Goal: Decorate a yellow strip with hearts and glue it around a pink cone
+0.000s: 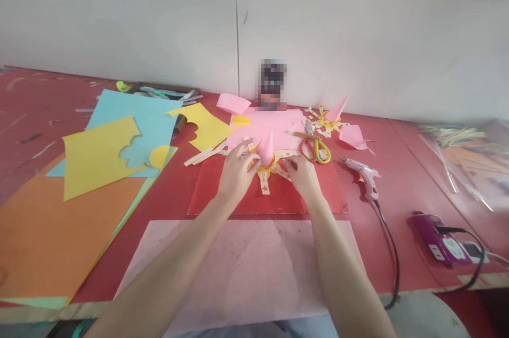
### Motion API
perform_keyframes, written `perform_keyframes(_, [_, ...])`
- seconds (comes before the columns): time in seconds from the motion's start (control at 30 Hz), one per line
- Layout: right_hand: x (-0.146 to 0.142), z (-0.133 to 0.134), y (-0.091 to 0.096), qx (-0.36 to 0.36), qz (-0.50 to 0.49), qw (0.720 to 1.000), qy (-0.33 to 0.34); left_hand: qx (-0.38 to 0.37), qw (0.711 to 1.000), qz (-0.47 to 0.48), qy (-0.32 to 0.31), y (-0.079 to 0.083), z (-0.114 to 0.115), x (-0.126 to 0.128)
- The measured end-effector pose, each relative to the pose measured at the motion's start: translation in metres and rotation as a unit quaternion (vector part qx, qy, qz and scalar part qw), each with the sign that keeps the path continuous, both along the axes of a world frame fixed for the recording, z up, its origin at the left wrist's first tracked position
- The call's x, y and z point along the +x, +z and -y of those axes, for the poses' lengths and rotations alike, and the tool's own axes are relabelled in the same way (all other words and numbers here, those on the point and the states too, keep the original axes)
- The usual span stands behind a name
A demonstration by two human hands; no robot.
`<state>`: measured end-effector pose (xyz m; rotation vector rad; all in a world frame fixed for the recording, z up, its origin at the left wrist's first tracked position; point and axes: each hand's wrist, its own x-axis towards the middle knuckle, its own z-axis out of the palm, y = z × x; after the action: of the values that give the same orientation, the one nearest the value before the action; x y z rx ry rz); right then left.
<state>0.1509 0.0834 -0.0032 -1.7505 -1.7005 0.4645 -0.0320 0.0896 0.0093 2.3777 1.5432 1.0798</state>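
A pink paper cone (267,149) stands on a yellow paper base, over a red board (222,201). Pale paper strips printed with gold marks (265,183) fan out from beneath it. My left hand (237,168) is closed, its thumb and fingers pinching the left side of the cone's base. On the other side, my right hand (301,172) pinches the outer end of one strip. Its fingertips partly hide that end. Scissors with red and yellow handles (318,149) lie just beyond my right hand.
A similar finished-looking cone piece (336,110) sits at the back right. To the right lie a glue gun (368,181) with its cord and a purple power box (441,240). Yellow (95,157), blue and orange sheets (67,232) cover the left. A pale mat (238,263) lies in front.
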Motion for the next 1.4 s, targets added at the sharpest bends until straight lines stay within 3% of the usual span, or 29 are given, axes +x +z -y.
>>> perform_keyframes(0.27, [-0.005,0.002,0.001,-0.024,0.023,0.999,0.017,-0.026,0.998,-0.058,-0.019,-0.006,0.001,0.002])
perform_keyframes(0.73, [-0.007,0.004,0.004,-0.036,0.023,0.999,0.022,-0.017,0.997,-0.073,-0.029,-0.009,0.0,0.002])
perform_keyframes(0.93, [-0.007,0.003,0.001,-0.013,0.019,0.999,0.024,-0.014,0.998,-0.062,-0.026,-0.007,0.001,0.002])
perform_keyframes(1.1, [-0.008,0.003,0.002,0.047,-0.012,0.999,0.021,-0.011,0.999,-0.034,-0.021,-0.005,0.001,0.001])
perform_keyframes(1.23, [-0.012,0.005,0.009,0.083,-0.041,0.994,0.053,-0.032,0.999,0.022,-0.01,-0.006,0.002,0.003])
perform_keyframes(1.4, [-0.018,0.008,0.013,0.081,-0.031,0.991,0.101,-0.091,0.996,-0.002,0.012,-0.013,0.002,0.006])
